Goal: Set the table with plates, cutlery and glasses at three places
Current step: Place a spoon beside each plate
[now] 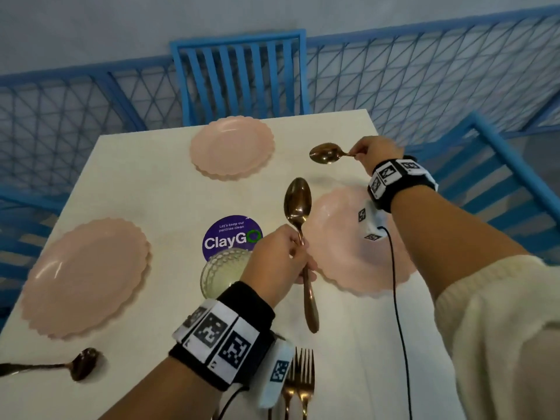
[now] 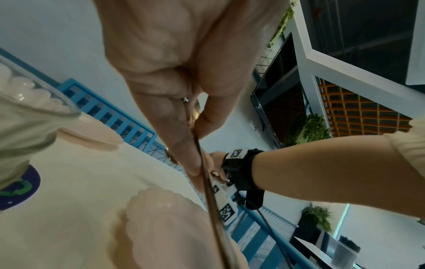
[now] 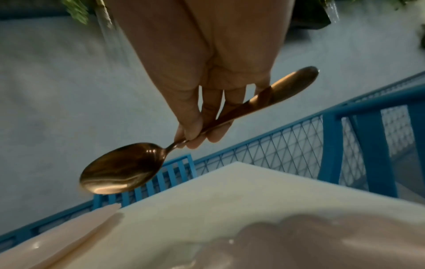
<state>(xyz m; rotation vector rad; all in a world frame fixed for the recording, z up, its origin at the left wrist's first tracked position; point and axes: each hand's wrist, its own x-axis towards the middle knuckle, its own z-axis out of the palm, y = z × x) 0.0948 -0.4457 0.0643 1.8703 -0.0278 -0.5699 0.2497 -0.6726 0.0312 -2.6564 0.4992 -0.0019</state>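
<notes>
Three pink scalloped plates lie on the white table (image 1: 169, 189): one at the far end (image 1: 231, 147), one at the left (image 1: 85, 277), one at the right (image 1: 342, 237). My left hand (image 1: 281, 256) grips a copper spoon (image 1: 298, 204) by its handle, bowl pointing up, above the table between the glass and the right plate. My right hand (image 1: 374, 153) pinches a second copper spoon (image 1: 325, 153) by the neck, above the table beyond the right plate; in the right wrist view this spoon (image 3: 122, 169) hangs over the table's far corner. A clear beaded glass (image 1: 222, 271) stands partly behind my left wrist.
A third spoon (image 1: 75, 363) lies at the near left. Copper forks (image 1: 298, 380) lie near the front edge. A purple round sticker (image 1: 231, 234) marks the table's middle. Blue chairs (image 1: 242, 74) and blue mesh railing (image 1: 424, 77) surround the table.
</notes>
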